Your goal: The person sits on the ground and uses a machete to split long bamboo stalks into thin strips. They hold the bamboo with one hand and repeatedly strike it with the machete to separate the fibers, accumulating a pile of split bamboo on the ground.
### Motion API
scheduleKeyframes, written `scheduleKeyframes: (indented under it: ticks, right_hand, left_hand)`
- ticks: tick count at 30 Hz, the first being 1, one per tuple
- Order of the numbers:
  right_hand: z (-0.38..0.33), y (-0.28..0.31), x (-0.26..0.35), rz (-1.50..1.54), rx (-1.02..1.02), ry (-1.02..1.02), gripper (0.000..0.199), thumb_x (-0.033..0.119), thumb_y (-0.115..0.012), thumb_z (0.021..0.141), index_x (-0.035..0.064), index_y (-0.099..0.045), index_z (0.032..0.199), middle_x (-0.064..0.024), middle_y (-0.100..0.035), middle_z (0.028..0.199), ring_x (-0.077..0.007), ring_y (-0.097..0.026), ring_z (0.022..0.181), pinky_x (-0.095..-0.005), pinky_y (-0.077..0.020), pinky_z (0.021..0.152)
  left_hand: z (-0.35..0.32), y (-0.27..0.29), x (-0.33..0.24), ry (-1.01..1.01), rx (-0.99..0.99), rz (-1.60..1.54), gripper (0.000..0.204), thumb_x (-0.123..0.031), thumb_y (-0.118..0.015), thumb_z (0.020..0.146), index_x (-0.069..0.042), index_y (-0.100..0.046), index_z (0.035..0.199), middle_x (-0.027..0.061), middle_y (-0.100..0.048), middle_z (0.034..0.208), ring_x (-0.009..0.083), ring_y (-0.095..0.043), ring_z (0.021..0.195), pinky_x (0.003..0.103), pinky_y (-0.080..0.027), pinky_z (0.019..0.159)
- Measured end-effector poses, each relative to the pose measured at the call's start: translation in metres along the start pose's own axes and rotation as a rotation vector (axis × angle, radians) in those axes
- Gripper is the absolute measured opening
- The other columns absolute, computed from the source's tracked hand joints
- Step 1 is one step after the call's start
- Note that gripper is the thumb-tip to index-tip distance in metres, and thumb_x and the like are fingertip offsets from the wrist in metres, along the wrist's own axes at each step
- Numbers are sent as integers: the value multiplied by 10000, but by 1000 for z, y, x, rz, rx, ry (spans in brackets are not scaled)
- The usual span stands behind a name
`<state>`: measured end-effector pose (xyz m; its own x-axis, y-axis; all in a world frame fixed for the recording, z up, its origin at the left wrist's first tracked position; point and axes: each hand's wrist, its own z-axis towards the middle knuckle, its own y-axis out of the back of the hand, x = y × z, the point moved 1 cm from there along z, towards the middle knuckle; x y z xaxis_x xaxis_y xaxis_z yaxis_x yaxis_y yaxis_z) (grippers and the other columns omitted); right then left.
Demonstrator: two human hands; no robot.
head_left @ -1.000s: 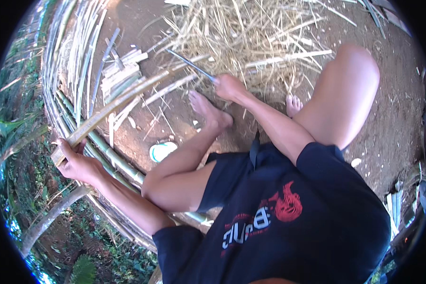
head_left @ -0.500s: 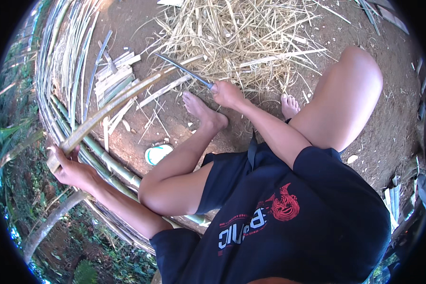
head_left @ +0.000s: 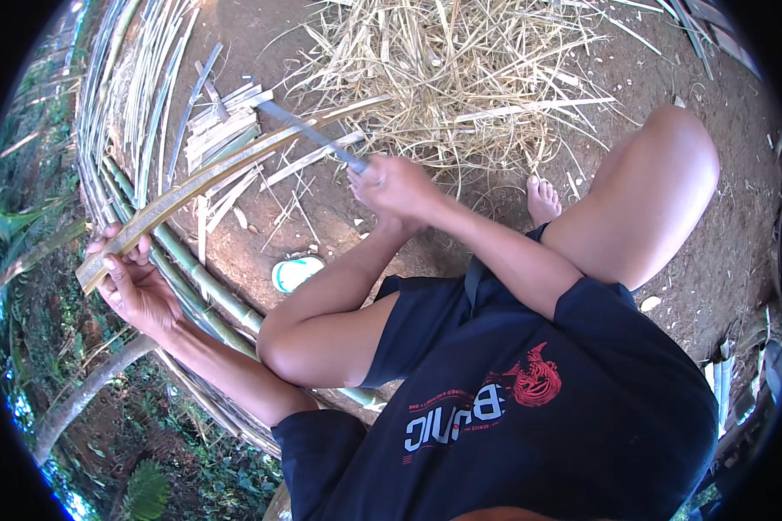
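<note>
My left hand [head_left: 143, 291] is closed round the near end of a long split bamboo strip [head_left: 202, 181], thumb on one side and fingers behind. The strip slants away to the right, its far end by the heap of shavings [head_left: 443, 87]. My right hand [head_left: 395, 189] grips a long-bladed knife [head_left: 313, 132], its handle mostly hidden in my fist. The blade, smeared by motion, crosses the strip toward its far part; whether it touches cannot be told. My right fist is just above my left foot, which it largely hides.
Short split bamboo pieces [head_left: 222, 130] lie piled beyond the strip. Long thin strips [head_left: 148, 95] and green bamboo poles [head_left: 204, 278] run along the left, with plants [head_left: 148, 491] outside them. A white and turquoise round thing [head_left: 296, 273] is on the dirt beside my left leg.
My right hand and the knife have moved left and a little nearer to me, the blade going further across the strip. My left hand has turned, showing its thumb and palm side.
</note>
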<state>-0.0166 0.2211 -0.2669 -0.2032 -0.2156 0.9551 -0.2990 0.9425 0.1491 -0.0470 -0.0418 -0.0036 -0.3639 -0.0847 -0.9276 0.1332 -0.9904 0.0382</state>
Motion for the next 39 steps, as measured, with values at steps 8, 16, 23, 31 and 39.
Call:
scheduleKeyframes:
  ticks: [8, 16, 23, 31, 39]
  right_hand:
    - [8, -5, -34, 117, -76, -185, 189, 222, -636, 776, 41, -610, 825, -176, -632, 665, -339, -645, 659, -460, -517, 632]
    - [1, -14, -23, -80, -86, 177, 342, 232, -623, 818, 32, -656, 1093, -138, -638, 635, -265, -634, 550, -377, -516, 571]
    - [14, 0, -37, -65, -69, -170, 293, 294, -577, 848, 10, -651, 833, -178, -648, 737, -320, -660, 682, -416, -533, 670]
    - [35, 17, -123, -206, -33, -462, 213, 178, -585, 825, 51, -689, 961, -178, -683, 820, -307, -682, 777, -431, -532, 708]
    - [23, 4, -82, -91, -45, -252, 204, 171, -563, 809, 10, -659, 891, -231, -661, 807, -349, -664, 748, -439, -527, 709]
  left_hand:
    - [3, -28, 1, -41, 26, -12, 241, -134, -594, 927, 11, -529, 1108, 171, -582, 1106, 131, -628, 842, 326, -619, 804]
    - [2, -29, 4, -32, 15, -56, 231, -123, -585, 928, 12, -535, 1109, 154, -559, 1088, 216, -627, 990, 315, -616, 827]
    - [2, -21, 5, -23, 32, -92, 227, -105, -572, 932, 19, -540, 1119, 183, -575, 1086, 219, -618, 1032, 316, -617, 833]
    - [7, -19, 6, -29, -1, -79, 232, -127, -600, 920, 13, -574, 1104, 144, -595, 1078, 204, -638, 989, 313, -610, 832]
    - [12, -5, 15, -14, -63, -115, 217, -106, -584, 928, 24, -573, 1101, 165, -588, 1106, 228, -636, 1004, 347, -605, 855]
